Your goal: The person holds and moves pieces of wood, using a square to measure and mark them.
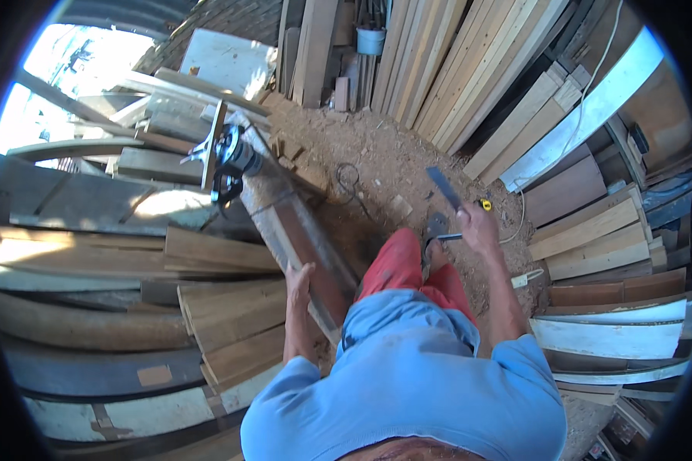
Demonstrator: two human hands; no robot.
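Observation:
My left hand [298, 286] lies against the near edge of a long wooden bench beam [284, 230], its fingers stretched out and thumb apart. Out to the right, my right hand [478, 229] is closed around a flat, dark grey blade-like tool [442, 187], which points up and away to the left. Its exact kind does not show. A thin metal bar [450, 237] appears just left of that hand; whether it belongs to the tool I cannot tell. Just beyond the hand is a yellow tape measure [484, 204]. At the beam's far end sits a power tool [237, 157] with a round motor body.
Stacked boards [238, 330] crowd the left side. Tall planks [430, 61] lean at the back, and more timber [592, 238] is piled on the right. Sawdust and scraps cover the ground [384, 154]. A dark cord [350, 180] and a white power strip [527, 278] with its cable lie there.

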